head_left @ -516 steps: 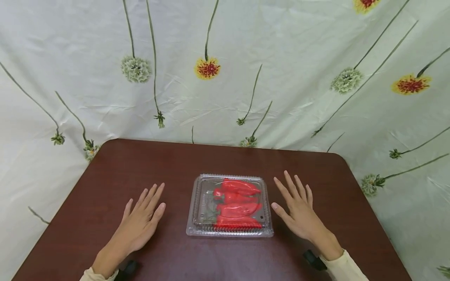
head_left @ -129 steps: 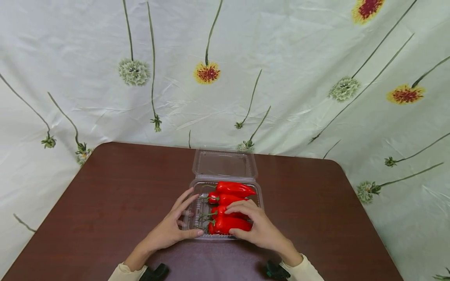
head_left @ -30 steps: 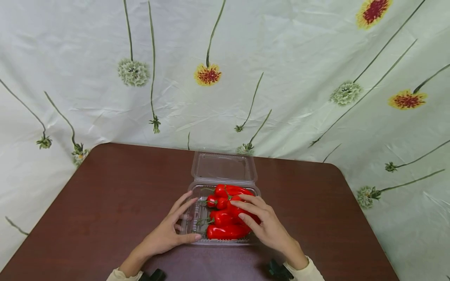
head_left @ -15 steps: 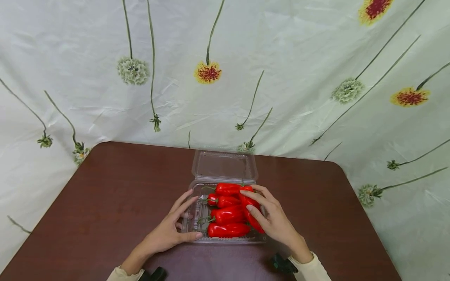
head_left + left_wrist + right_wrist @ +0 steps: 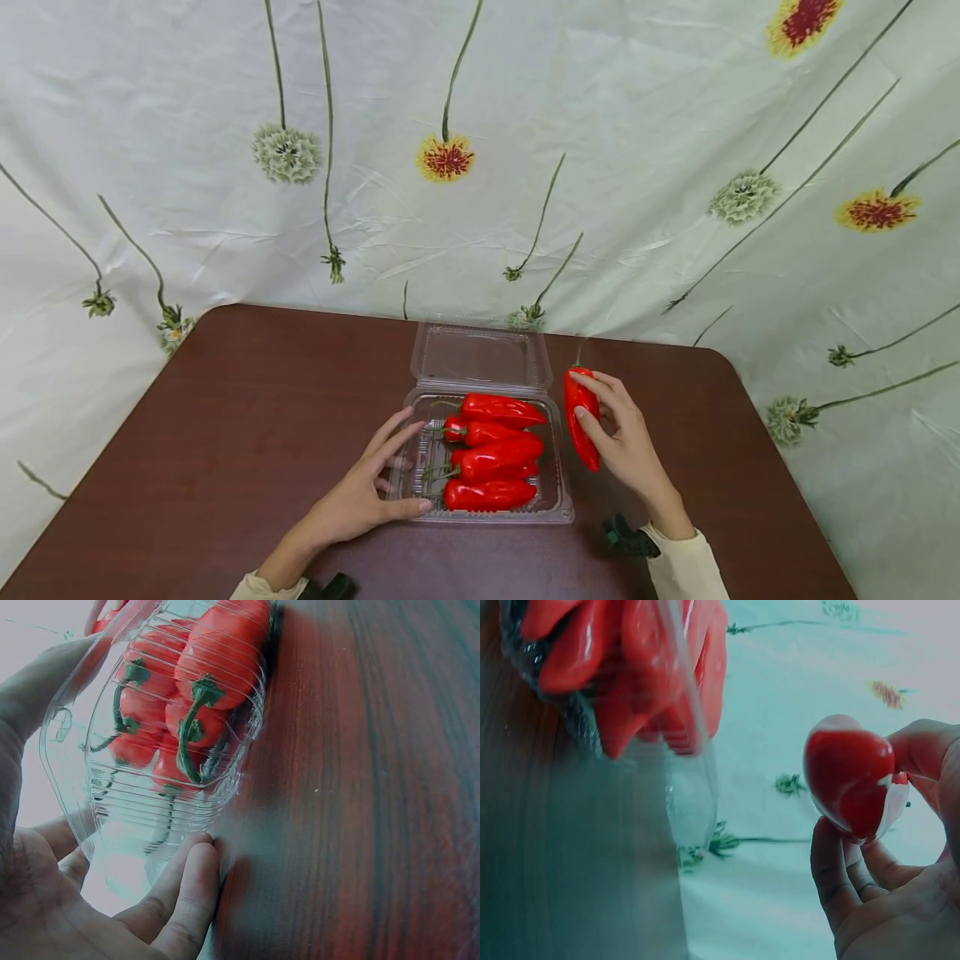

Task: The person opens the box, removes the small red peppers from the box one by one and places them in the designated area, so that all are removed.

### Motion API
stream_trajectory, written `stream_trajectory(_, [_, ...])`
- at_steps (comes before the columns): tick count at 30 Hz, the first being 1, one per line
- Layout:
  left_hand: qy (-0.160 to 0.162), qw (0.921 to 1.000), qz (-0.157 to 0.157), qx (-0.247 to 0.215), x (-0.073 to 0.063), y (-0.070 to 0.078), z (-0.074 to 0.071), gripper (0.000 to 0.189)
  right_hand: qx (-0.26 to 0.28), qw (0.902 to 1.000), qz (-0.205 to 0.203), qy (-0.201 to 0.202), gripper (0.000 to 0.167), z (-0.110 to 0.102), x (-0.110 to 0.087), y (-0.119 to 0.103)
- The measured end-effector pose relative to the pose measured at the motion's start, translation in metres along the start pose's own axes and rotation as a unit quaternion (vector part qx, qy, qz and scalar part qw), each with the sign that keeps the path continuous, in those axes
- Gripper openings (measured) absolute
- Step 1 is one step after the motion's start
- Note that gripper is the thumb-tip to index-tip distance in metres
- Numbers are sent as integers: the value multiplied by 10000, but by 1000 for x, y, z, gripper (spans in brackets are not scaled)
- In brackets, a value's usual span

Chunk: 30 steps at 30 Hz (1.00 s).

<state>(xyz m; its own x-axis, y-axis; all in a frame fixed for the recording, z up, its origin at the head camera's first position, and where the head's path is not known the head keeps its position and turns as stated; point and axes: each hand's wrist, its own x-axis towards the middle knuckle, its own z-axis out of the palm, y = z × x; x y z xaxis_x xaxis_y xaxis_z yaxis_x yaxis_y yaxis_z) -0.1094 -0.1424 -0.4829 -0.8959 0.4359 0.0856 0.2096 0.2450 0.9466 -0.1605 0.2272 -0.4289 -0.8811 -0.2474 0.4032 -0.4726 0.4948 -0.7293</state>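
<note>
My right hand [image 5: 628,437] pinches a long red pepper [image 5: 577,408] between thumb and fingers, just right of a clear plastic container [image 5: 558,508]. Its green stem points away from me; in the right wrist view the pepper [image 5: 846,778] shows its rounded tip end, held off the table. Several more red peppers [image 5: 491,495] lie side by side in the container, stems to the left. Around the container's left side, my left hand [image 5: 356,496] holds it, thumb at the front corner and fingers along the side, as the left wrist view also shows.
The container's hinged lid [image 5: 482,354] lies folded back toward the table's far edge. Beneath everything is a dark brown table [image 5: 300,400] with rounded far corners. A white flowered cloth [image 5: 615,125] hangs behind it.
The container, closed in the oldest frame, now stands with its lid back. Over the last second my right hand lifted a pepper out and carried it right. My left hand stayed put.
</note>
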Motion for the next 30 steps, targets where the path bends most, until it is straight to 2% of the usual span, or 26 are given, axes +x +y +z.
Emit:
stream_trajectory(4, [0,10000,21,12,0,0,0,89,68,9998,99,136,48,0,2,11])
stream_trajectory(6, [4,10000,30,20,0,0,0,89,80,9996,223,157,48,-1,5,9])
stream_trajectory(11, [-11,10000,37,20,0,0,0,89,97,9982,578,134,46,-3,9,24])
stream_trajectory(14, [-24,10000,40,5,0,0,0,88,35,9977,663,148,46,-3,11,42])
stream_trajectory(20, [-16,10000,8,14,0,0,0,88,37,9967,795,143,49,-3,10,55])
stream_trajectory(24, [-12,10000,42,39,0,-1,0,88,-121,9947,1017,58,48,-4,8,60])
stream_trajectory(30, [7,10000,-67,53,1,-2,0,89,-471,9900,1331,6,41,-4,7,66])
